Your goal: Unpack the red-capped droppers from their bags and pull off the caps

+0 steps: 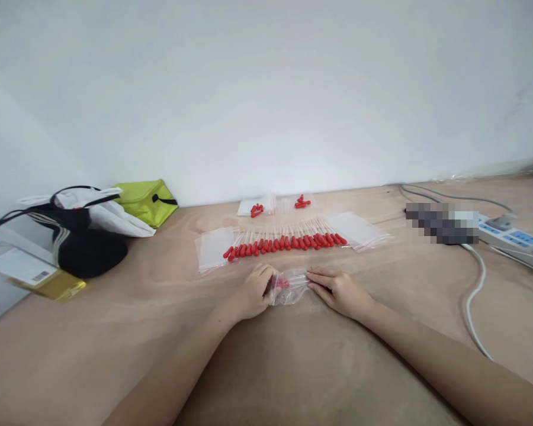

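Observation:
Between my hands is a clear plastic zip bag (293, 294) with small red pieces (283, 283) inside. My left hand (255, 293) is closed on the bag's left end, and my right hand (340, 290) pinches its right end. Just beyond lies a row of red-tipped sticks (286, 242) with pale shafts pointing away from me. What the red tips are exactly I cannot make out. Flat clear bags lie at both ends of the row, a left stack (215, 245) and a right stack (357, 229).
Farther back, two bags hold red pieces, one on the left (257, 210) and one on the right (302, 202). At left are a black cap (89, 251), a lime-green bag (144, 198) and a yellow package (55, 284). A power strip (510, 236) with cables stands at right.

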The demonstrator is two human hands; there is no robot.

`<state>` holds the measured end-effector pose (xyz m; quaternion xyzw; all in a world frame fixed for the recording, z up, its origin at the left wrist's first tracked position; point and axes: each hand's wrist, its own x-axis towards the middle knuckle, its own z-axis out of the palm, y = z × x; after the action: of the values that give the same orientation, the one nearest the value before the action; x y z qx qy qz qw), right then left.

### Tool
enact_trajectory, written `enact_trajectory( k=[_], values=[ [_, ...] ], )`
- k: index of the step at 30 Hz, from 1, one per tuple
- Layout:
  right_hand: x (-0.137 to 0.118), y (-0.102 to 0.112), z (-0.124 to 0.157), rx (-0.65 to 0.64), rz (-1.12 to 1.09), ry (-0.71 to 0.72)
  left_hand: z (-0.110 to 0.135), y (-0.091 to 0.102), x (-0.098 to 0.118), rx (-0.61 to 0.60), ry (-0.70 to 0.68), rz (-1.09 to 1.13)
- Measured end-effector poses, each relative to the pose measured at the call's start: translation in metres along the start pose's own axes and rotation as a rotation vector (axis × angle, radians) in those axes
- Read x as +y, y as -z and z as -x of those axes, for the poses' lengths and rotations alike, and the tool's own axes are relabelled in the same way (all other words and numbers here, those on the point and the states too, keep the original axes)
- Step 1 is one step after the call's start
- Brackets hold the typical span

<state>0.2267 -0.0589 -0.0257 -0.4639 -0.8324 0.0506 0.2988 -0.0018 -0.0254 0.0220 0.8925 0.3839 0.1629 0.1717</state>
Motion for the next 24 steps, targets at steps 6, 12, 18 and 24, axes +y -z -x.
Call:
enact_trajectory(
  k=[6,12,18,24],
  values=[
    [0.0,0.0,0.0,0.001,0.005,0.001,0.004,0.007,0.0,-0.057,-0.041,-0.038],
    [-0.001,-0.001,0.0,0.012,0.006,0.003,0.003,0.013,-0.01,0.021,0.083,0.192],
    [-0.001,0.0,0.0,0.004,0.015,0.007,0.0,0.05,-0.036,0.208,0.259,0.564],
    [-0.002,0.001,-0.001,-0.006,0.012,0.009,0.014,0.107,-0.055,0.612,0.343,0.477]
  ],
)
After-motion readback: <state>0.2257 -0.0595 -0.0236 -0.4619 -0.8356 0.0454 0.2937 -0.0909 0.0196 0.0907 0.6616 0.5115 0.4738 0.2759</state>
